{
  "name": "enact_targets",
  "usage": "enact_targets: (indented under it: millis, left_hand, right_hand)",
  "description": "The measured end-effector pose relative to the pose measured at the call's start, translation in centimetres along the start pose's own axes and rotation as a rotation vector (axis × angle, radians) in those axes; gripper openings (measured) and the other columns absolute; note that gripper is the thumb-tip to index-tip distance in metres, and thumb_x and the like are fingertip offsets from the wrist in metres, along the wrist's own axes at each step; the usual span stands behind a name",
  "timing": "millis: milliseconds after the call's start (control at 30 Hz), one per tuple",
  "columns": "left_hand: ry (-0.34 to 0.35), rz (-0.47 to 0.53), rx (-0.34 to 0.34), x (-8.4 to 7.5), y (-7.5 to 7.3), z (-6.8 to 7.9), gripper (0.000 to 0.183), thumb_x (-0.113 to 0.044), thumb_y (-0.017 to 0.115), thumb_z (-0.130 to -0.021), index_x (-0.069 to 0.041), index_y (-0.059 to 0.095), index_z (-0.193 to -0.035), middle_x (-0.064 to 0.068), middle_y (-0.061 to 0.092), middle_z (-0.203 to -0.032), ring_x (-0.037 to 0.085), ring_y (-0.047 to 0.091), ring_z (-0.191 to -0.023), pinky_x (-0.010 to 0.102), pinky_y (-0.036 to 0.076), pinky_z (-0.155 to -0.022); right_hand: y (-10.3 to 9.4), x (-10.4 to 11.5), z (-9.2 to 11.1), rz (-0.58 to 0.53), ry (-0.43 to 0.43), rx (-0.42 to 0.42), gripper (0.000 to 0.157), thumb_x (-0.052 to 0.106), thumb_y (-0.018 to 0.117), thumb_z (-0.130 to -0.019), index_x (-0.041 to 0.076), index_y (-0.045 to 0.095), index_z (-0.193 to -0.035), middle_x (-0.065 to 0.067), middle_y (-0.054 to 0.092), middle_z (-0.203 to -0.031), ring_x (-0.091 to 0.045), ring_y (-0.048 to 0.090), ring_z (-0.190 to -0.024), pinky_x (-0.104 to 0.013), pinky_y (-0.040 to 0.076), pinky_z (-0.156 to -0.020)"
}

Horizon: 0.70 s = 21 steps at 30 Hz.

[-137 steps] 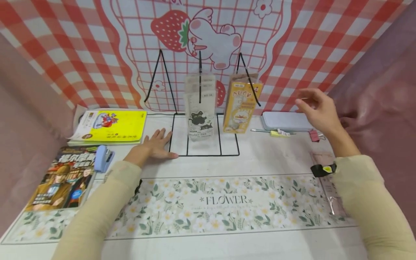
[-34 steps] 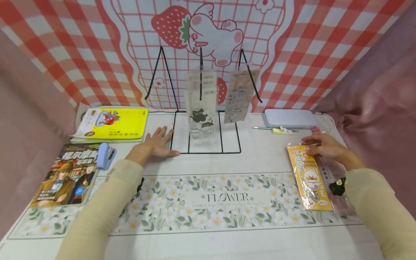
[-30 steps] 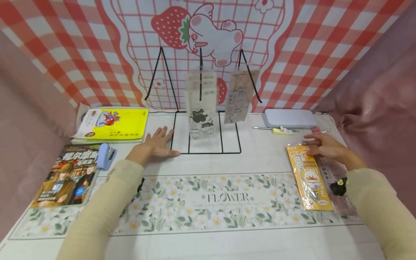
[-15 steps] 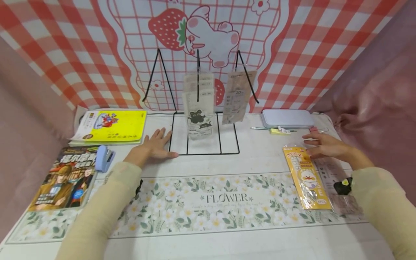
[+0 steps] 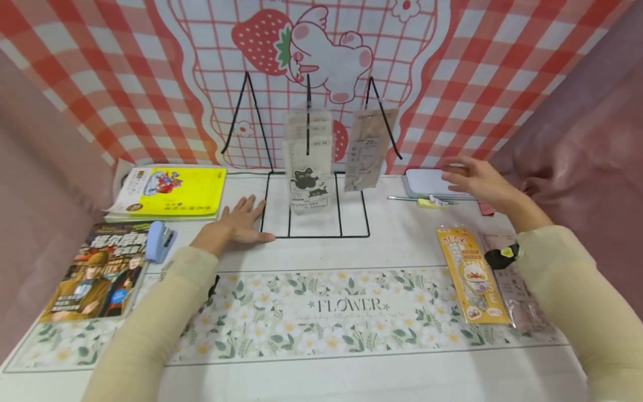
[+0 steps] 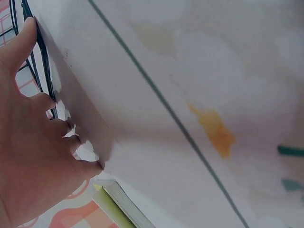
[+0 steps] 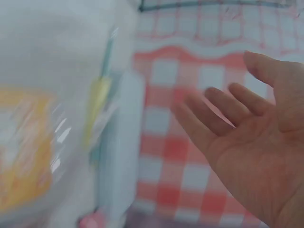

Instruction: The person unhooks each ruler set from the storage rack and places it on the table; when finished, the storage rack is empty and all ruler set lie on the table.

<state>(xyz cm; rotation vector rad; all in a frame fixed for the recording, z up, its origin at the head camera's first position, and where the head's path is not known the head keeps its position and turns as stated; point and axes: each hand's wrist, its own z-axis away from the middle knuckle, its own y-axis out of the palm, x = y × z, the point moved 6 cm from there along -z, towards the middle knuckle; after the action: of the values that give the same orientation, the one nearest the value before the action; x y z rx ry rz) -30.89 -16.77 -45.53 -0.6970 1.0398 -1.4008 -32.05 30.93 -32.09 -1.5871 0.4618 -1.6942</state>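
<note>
A black wire display rack [image 5: 321,237] stands at the back of the table. Spread out, my left hand [image 5: 236,224] rests at its left side, thumb on the front corner of the base. Clear packs marked "Ruler set" [image 5: 311,181] hang from the middle hook, and a pinkish clear pack [image 5: 366,151] from the right one. My right hand [image 5: 479,180], empty with loose fingers, is raised over the pale pencil case [image 5: 427,184]; the right wrist view shows its open palm [image 7: 256,161]. Below that wrist lies a yellow duck pack [image 5: 474,273], beside another pinkish clear pack [image 5: 524,315].
At the left are yellow-covered books [image 5: 196,192], a magazine [image 5: 95,279] and a blue stapler [image 5: 159,243]. A thin pencil-like stick, a small yellow item [image 5: 429,202] and a pink binder clip [image 5: 485,208] lie by the pencil case. A flower-print strip [image 5: 351,340] crosses the front.
The yellow duck pack has gone from the rack's right hook to the table at the right. My right hand has let go of it and risen up and leftward. The left hand has stayed put.
</note>
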Motion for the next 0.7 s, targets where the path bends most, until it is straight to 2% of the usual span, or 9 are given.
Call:
enact_targets:
  millis: [167,333,467,567,700]
  left_hand:
    - [-0.011,0.006,0.004,0.2,0.2,-0.1,0.103,-0.068,0.054,-0.085,-0.015,0.001,-0.157,0.017,-0.011,-0.164,0.039,-0.009,-0.153,0.066,-0.001,-0.121]
    - [-0.01,0.006,0.007,-0.1,0.4,-0.1,0.104,-0.069,0.053,-0.084,-0.016,0.001,-0.157,0.016,-0.012,-0.164,0.038,-0.009,-0.153,0.065,-0.002,-0.121]
    - [-0.01,0.012,0.007,-0.1,0.5,-0.1,0.104,-0.069,0.053,-0.084,-0.017,0.0,-0.157,0.016,-0.012,-0.164,0.038,-0.01,-0.153,0.064,-0.003,-0.121]
    - [-0.011,0.013,0.0,0.0,0.3,0.1,0.104,-0.069,0.053,-0.084,-0.017,0.0,-0.157,0.016,-0.013,-0.164,0.038,-0.01,-0.153,0.064,-0.003,-0.121]
    - [-0.019,0.013,-0.007,0.3,0.2,0.1,0.104,-0.069,0.053,-0.084,-0.017,0.0,-0.157,0.015,-0.013,-0.164,0.037,-0.01,-0.153,0.064,-0.003,-0.122]
  right_hand:
    - [0.7,5.0,-2.5,-0.131,-0.1,-0.154,0.066,0.046,0.052,-0.096,0.025,0.026,-0.153,-0.009,0.032,-0.16,-0.029,0.037,-0.145,-0.055,0.035,-0.116]
    - [1.7,8.6,-4.3,-0.313,-0.218,-0.275,0.065,0.031,0.057,-0.097,0.024,0.025,-0.153,-0.007,0.032,-0.16,-0.024,0.032,-0.149,-0.046,0.03,-0.122]
    - [2.1,10.5,-5.2,-0.403,-0.276,-0.328,0.065,0.023,0.059,-0.096,0.022,0.027,-0.153,-0.008,0.035,-0.158,-0.023,0.036,-0.146,-0.041,0.032,-0.121]
    - [2.2,11.5,-5.7,-0.437,-0.302,-0.353,0.061,0.022,0.059,-0.096,0.023,0.033,-0.15,-0.006,0.046,-0.152,-0.018,0.045,-0.139,-0.037,0.039,-0.118]
    - [2.3,12.4,-6.1,-0.484,-0.381,-0.398,0.046,0.017,0.059,-0.095,0.018,0.049,-0.139,0.001,0.064,-0.121,-0.011,0.06,-0.111,-0.021,0.052,-0.097]
